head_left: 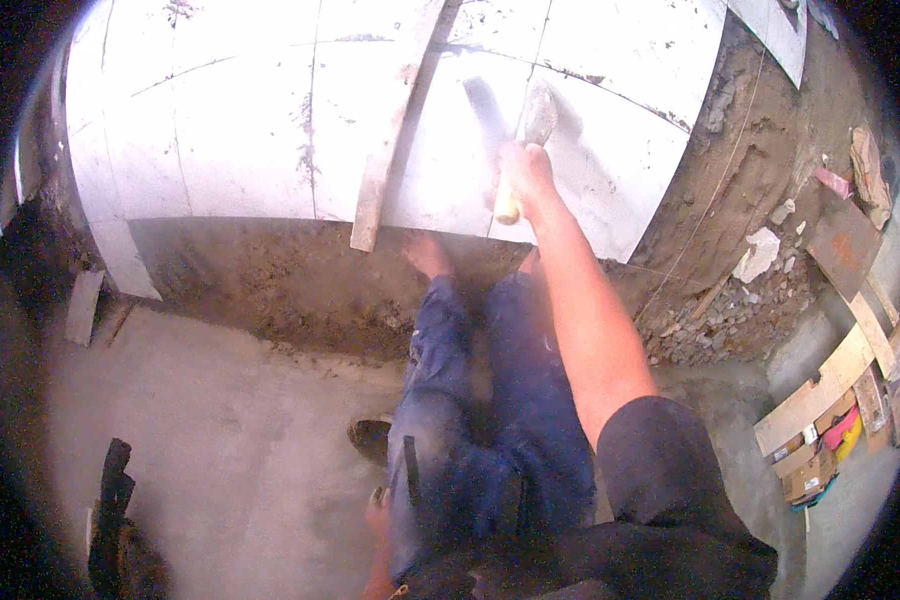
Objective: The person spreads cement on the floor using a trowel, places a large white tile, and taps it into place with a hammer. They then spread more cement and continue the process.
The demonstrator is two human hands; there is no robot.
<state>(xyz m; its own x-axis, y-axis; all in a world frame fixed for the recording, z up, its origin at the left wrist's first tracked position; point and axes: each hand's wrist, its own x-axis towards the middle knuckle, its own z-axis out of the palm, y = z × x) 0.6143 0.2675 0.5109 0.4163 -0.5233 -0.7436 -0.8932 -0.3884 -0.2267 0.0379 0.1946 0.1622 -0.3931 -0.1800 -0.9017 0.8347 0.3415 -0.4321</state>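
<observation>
My right hand [527,172] is closed around a trowel [540,114], holding it over the white floor tiles [610,150]. The grey blade points away from me, and the pale handle end sticks out below my fist toward the near tile edge. Whether the trowel touches the tile, I cannot tell. Low beside my left thigh is my left hand [378,512], mostly hidden, its fingers too unclear to read. A long wooden batten [388,150] lies across the tiles left of my right hand, its near end overhanging their edge. Dark smears mark the tiles and joints.
Damp brown mortar [290,285] borders the tiles, with my bare feet [428,255] at their edge. A string line [715,195] crosses the mortar on the right. Rubble [735,315], boards [820,385] and a cardboard box [810,475] lie farther right. Grey concrete [230,430] stretches behind, left.
</observation>
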